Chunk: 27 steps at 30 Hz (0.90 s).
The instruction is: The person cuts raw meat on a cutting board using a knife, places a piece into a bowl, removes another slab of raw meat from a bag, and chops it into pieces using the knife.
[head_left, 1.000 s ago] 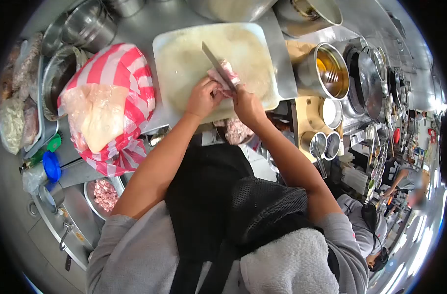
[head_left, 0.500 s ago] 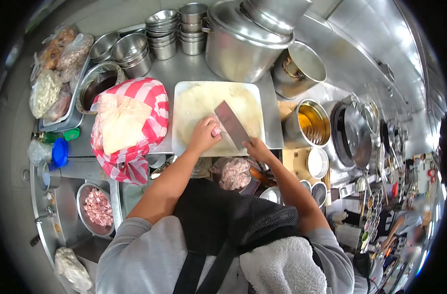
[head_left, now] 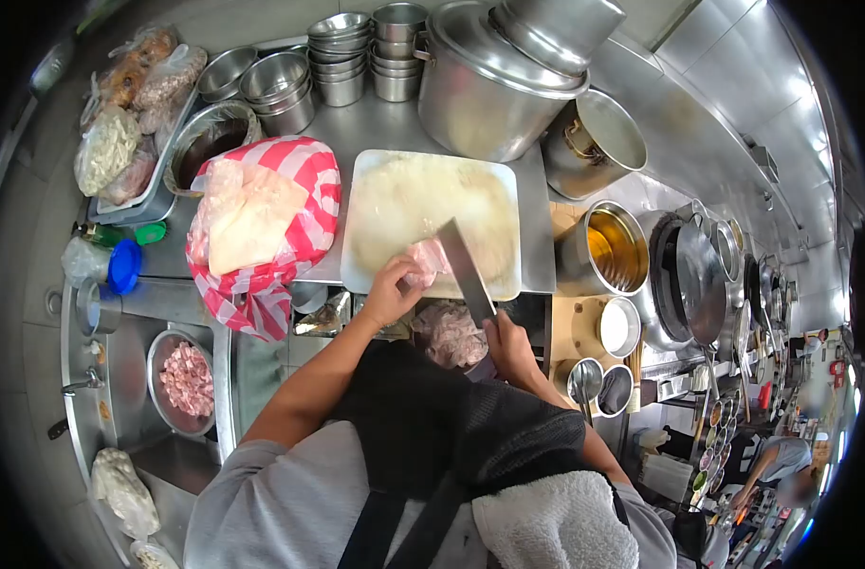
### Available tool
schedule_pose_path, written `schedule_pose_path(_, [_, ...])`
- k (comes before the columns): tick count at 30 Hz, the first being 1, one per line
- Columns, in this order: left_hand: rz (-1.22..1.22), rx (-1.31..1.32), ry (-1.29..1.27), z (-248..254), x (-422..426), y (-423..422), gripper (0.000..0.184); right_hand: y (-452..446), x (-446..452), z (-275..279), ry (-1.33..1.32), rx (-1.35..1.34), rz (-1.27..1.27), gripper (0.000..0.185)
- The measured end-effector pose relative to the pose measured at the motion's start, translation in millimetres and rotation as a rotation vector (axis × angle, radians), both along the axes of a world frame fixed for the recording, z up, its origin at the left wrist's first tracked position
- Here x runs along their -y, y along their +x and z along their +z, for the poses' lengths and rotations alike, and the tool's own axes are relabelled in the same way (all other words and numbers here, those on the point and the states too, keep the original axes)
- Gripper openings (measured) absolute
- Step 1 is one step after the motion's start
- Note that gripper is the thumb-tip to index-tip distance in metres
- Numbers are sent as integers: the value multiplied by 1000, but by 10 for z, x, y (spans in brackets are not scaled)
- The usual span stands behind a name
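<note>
My right hand (head_left: 510, 343) grips the handle of a cleaver (head_left: 468, 270), its broad blade angled up and to the left over the cutting board (head_left: 380, 204). In my left hand (head_left: 393, 292) is a piece of pale pink raw meat (head_left: 429, 258), pinched near the board's front edge, close beside the blade. Whether the blade touches the meat I cannot tell. Below the board's front edge, a heap of raw meat (head_left: 449, 332) sits by my apron. A red-and-white striped bag (head_left: 321, 190) with a big pale slab of meat (head_left: 248, 223) stands left of the board.
A bowl of cut meat (head_left: 187, 379) sits in the sink at left. Stacked steel bowls (head_left: 340, 62) and a large lidded pot (head_left: 494, 104) line the back. To the right are a pot of yellow oil (head_left: 611, 248) and a wok (head_left: 700, 294). Another person (head_left: 783, 465) works far right.
The cleaver and my right hand have come down toward me, and the blade stands steeper. More of the meat shows in my left hand. The whole view has shifted slightly.
</note>
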<state>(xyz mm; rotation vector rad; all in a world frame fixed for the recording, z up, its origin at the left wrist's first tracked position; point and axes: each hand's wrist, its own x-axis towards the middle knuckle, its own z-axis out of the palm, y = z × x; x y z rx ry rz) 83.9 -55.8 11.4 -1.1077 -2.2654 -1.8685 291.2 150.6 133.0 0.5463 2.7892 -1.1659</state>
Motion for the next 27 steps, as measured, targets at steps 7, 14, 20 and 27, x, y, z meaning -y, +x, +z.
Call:
schedule_pose_path(7, [-1, -35, 32, -42, 70, -8, 28, 70, 161, -144, -51, -193, -104, 24])
schedule_pose_path(14, [55, 118, 3, -25, 226, -34, 22, 278, -21, -584, 156, 81, -26, 27])
schedule_pose_path(20, [-27, 135, 17, -70, 230, -6, 19, 325, 104, -193, 203, 9, -20, 26])
schedule_pose_path(27, [-52, 159, 13, 76, 249, -9, 19, -128, 220, -188, 249, -22, -5, 23])
